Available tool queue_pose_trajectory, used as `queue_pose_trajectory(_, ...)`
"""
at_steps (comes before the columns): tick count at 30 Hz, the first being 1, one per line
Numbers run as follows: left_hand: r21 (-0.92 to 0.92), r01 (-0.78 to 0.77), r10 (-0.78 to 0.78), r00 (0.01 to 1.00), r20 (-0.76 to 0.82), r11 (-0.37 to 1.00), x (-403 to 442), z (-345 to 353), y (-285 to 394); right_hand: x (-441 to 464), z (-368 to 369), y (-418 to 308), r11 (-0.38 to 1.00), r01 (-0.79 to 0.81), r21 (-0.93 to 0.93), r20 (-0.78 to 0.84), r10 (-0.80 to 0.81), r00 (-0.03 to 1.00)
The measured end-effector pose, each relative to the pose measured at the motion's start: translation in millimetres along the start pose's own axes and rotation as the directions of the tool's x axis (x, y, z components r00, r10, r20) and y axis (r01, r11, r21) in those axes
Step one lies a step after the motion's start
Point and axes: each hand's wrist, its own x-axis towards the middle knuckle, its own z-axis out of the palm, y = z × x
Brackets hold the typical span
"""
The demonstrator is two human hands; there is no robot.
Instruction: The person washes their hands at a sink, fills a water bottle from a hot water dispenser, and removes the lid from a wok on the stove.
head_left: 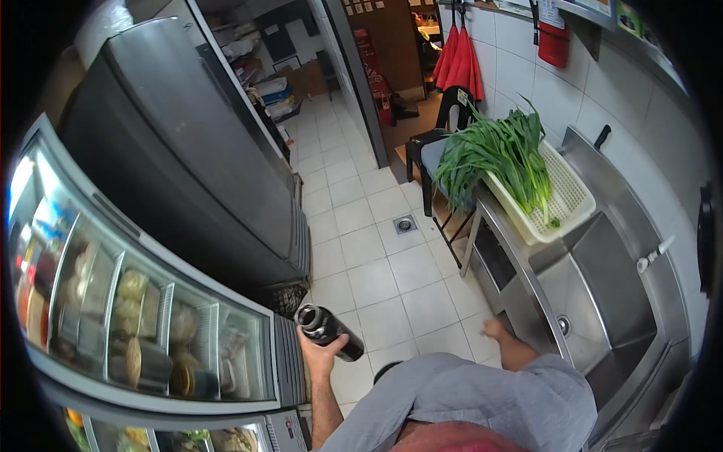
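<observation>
My left hand (322, 350) is wrapped around a black bottle (335, 334), which looks like an insulated flask. It is tilted, with its open mouth toward the upper left and no lid visible on it. The bottle is over the tiled floor, just right of the glass-door fridge. On the other side, my right hand (495, 330) hangs low beside the front of the steel sink (580, 301). Its fingers look loosely apart, and I see nothing held in them.
A cream plastic basket (576, 184) of long green leeks (504, 154) stands on the sink's far end. The glass-door fridge (162, 301) and a tall grey cabinet (188, 143) line the left. Beyond the basket is a black chair (429, 143). A floor drain (404, 224) lies ahead.
</observation>
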Motion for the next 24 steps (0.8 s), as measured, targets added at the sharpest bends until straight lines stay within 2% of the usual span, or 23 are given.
queue_pose_trajectory(1, -0.030, 0.027, -0.028, 0.999, -0.032, 0.999, 23.9, 0.4, -7.2, 45.8, -42.8, -27.4, 0.989, 0.010, 0.147, -0.028, -0.006, 1.000)
queue_pose_trajectory(2, -0.062, 0.050, -0.054, 0.996, -0.065, 0.997, 49.2, 3.1, -14.7, 75.9, -94.5, -65.0, 0.992, 0.074, 0.101, -0.113, -0.062, 0.992)
queue_pose_trajectory(3, -0.085, 0.021, -0.028, 0.996, -0.079, 0.996, 73.6, 8.2, -14.0, 108.1, -129.3, -93.8, 0.934, 0.144, 0.327, -0.227, -0.071, 0.971)
queue_pose_trajectory(4, -0.084, 0.021, -0.027, 0.997, -0.075, 0.996, 99.8, 13.7, -19.7, 127.6, -183.9, -135.3, 0.903, 0.154, 0.401, -0.217, -0.070, 0.974)
queue_pose_trajectory(6, -0.076, -0.002, -0.005, 0.995, -0.095, 0.997, 156.5, 22.2, -32.8, 175.8, -249.8, -194.5, 0.757, 0.166, 0.632, -0.150, -0.090, 0.985)
queue_pose_trajectory(7, -0.065, 0.021, -0.027, 0.996, -0.083, 0.998, 184.1, 27.5, -35.0, 198.9, -268.5, -219.9, 0.755, 0.166, 0.635, -0.156, -0.086, 0.984)
queue_pose_trajectory(8, -0.129, 0.027, -0.034, 0.998, -0.057, 0.991, 215.0, 33.8, -46.2, 220.8, -283.1, -240.7, 0.714, 0.227, 0.662, -0.174, -0.148, 0.974)
queue_pose_trajectory(9, -0.098, 0.031, -0.033, 0.999, -0.027, 0.995, 247.1, 38.9, -60.6, 237.6, -293.0, -260.9, 0.666, 0.279, 0.692, -0.190, -0.204, 0.960)
queue_pose_trajectory(10, -0.069, 0.029, -0.028, 1.000, 0.009, 0.997, 281.8, 47.0, -66.0, 252.7, -301.9, -278.7, 0.660, 0.268, 0.702, -0.192, -0.187, 0.963)
queue_pose_trajectory(12, -0.064, 0.021, -0.013, 0.992, 0.126, 0.998, 348.0, 72.0, -72.6, 276.0, -327.5, -307.0, 0.598, 0.307, 0.740, -0.142, -0.307, 0.941)
queue_pose_trajectory(13, -0.067, 0.037, -0.021, 0.976, 0.215, 0.997, 377.8, 86.1, -65.8, 282.0, -348.0, -321.0, 0.600, 0.288, 0.747, -0.137, -0.284, 0.949)
queue_pose_trajectory(15, -0.049, 0.033, -0.013, 0.932, 0.361, 0.998, 437.4, 122.9, -50.7, 290.2, -402.1, -346.3, 0.497, 0.235, 0.835, -0.037, -0.375, 0.926)
queue_pose_trajectory(16, -0.015, 0.016, -0.008, 0.907, 0.420, 1.000, 464.4, 139.5, -46.3, 296.7, -425.4, -355.3, 0.490, 0.220, 0.843, -0.034, -0.360, 0.932)
queue_pose_trajectory(18, 0.006, -0.027, 0.020, 0.853, 0.522, 1.000, 515.7, 176.7, -44.3, 319.6, -471.3, -368.2, 0.414, 0.352, 0.839, -0.201, -0.364, 0.909)
queue_pose_trajectory(19, -0.045, -0.024, 0.045, 0.824, 0.565, 0.999, 540.1, 197.1, -45.7, 336.1, -490.3, -372.0, 0.410, 0.343, 0.845, -0.202, -0.350, 0.915)
queue_pose_trajectory(20, -0.096, -0.018, 0.073, 0.794, 0.603, 0.995, 564.1, 217.9, -47.0, 354.0, -508.8, -374.9, 0.387, 0.399, 0.831, -0.279, -0.332, 0.901)
queue_pose_trajectory(22, -0.190, 0.002, 0.124, 0.750, 0.650, 0.982, 609.3, 260.1, -53.5, 390.3, -541.8, -377.9, 0.363, 0.501, 0.785, -0.426, -0.272, 0.863)
queue_pose_trajectory(23, -0.183, -0.067, 0.172, 0.738, 0.652, 0.981, 632.7, 278.0, -59.6, 416.8, -550.6, -375.8, 0.355, 0.545, 0.760, -0.480, -0.260, 0.838)
queue_pose_trajectory(24, -0.186, -0.065, 0.173, 0.733, 0.658, 0.980, 655.2, 297.1, -61.6, 444.0, -559.7, -370.3, 0.348, 0.589, 0.730, -0.533, -0.250, 0.808)
